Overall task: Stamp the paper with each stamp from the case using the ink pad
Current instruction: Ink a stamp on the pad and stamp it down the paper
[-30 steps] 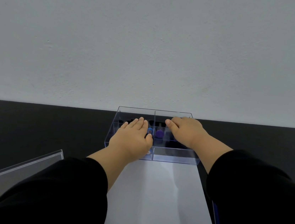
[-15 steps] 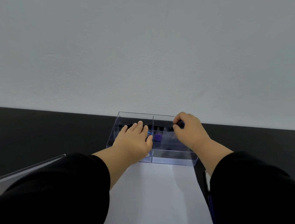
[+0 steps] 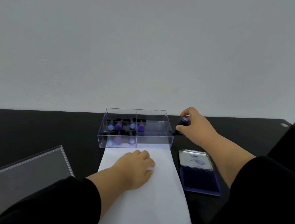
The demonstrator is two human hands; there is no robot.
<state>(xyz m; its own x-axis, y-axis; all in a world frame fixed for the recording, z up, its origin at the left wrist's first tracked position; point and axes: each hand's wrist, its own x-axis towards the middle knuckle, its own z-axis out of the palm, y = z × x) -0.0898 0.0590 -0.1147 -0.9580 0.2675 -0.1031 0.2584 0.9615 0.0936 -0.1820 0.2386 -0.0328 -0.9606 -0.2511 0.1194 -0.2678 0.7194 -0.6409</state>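
White, smooth paper [image 3: 150, 205] runs lengthwise up the black tabletop [image 3: 38, 132], its far edge touching the case [image 3: 155, 142]. A flat clear lid [image 3: 14, 173] lies to its left. The left hand [image 3: 134, 168] presses on the sheet with loosely curled fingers, holding nothing; half a second ago it rested on the case's near wall. Just right of the paper sits the open ink pad [image 3: 199, 179]: a dark blue rectangle of ink nearest, its shiny hinged cover lying flat behind. The case is a clear, boxy plastic tray split into four compartments; small stamps with round blue and purple tops fill the two left ones and one purple top shows in the far right one. Beyond its right wall, the right hand [image 3: 195, 127] pinches a black stamp [image 3: 181, 125] with a blue-rimmed top, tilted, its base low by the tabletop. Earlier that hand was inside the case, at its far right corner
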